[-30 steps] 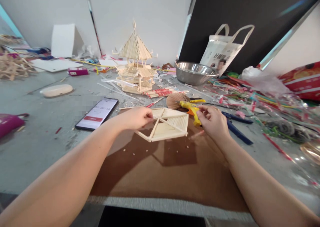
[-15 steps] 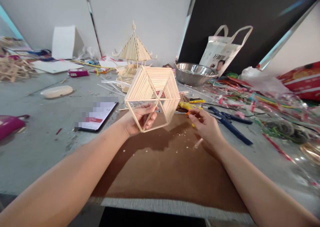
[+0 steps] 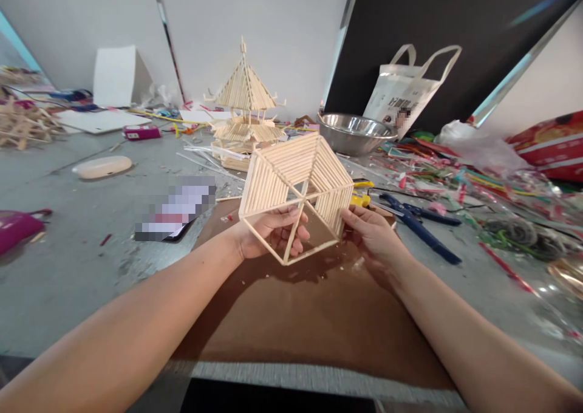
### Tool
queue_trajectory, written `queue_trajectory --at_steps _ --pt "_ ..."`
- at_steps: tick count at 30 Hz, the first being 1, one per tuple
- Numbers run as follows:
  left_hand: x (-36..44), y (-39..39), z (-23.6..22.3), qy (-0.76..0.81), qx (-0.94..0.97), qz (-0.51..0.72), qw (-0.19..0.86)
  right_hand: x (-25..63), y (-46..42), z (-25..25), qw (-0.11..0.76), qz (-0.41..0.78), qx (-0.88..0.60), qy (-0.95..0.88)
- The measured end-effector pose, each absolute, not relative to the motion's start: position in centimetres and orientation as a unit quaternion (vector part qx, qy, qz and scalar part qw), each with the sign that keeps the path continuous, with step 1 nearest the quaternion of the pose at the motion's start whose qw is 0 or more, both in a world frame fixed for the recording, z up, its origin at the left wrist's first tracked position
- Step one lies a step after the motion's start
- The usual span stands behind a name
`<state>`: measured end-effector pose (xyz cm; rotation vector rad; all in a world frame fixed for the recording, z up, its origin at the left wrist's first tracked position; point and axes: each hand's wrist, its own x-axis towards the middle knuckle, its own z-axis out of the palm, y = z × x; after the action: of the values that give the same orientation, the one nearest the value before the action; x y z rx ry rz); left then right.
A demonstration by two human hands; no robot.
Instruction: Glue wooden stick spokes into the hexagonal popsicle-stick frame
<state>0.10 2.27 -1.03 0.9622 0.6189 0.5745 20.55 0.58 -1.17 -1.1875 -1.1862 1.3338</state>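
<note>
A six-sided roof frame point(image 3: 285, 165) of thin wooden sticks is held tilted over the brown mat. Several of its sides are filled with close rows of sticks, while the side nearest me is only an outline. My left hand point(image 3: 277, 226) is closed on one of its spokes, with fingers showing through the unfilled gap. At the frame's right edge, my right hand point(image 3: 367, 225) pinches the end of a filled side between thumb and fingers. A yellow-handled tool point(image 3: 359, 199) lies just behind my right hand, partly hidden.
A stick pagoda model point(image 3: 246, 91) stands behind the frame, near a steel bowl point(image 3: 357, 133). Blue-handled pliers point(image 3: 423, 228) lie on the right beside tangled scraps. On the left are a phone point(image 3: 182, 209) and a white oval case point(image 3: 102, 167). The brown mat point(image 3: 310, 322) carries small crumbs.
The roof frame and my left hand have moved right and slightly down, and the frame has turned. My right hand has left the yellow tool's side and taken hold of the frame's right edge.
</note>
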Motion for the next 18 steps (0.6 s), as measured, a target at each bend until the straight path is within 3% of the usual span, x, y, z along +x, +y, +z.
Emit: queue_trajectory --at_steps 7,14,18 --pt "0.4 3.3 -2.4 0.369 0.380 0.244 0.813 21.0 0.9 -0.6 0.532 0.544 -0.478 -0.439" --pt "-0.2 4.2 -1.6 0.368 0.252 0.472 0.760 21.3 1.1 -0.5 0.568 0.557 -0.469 -0.383" --pt "-0.7 4.2 -1.0 0.297 0.253 0.498 0.774 21.4 1.4 -0.7 0.573 0.563 -0.462 -0.376"
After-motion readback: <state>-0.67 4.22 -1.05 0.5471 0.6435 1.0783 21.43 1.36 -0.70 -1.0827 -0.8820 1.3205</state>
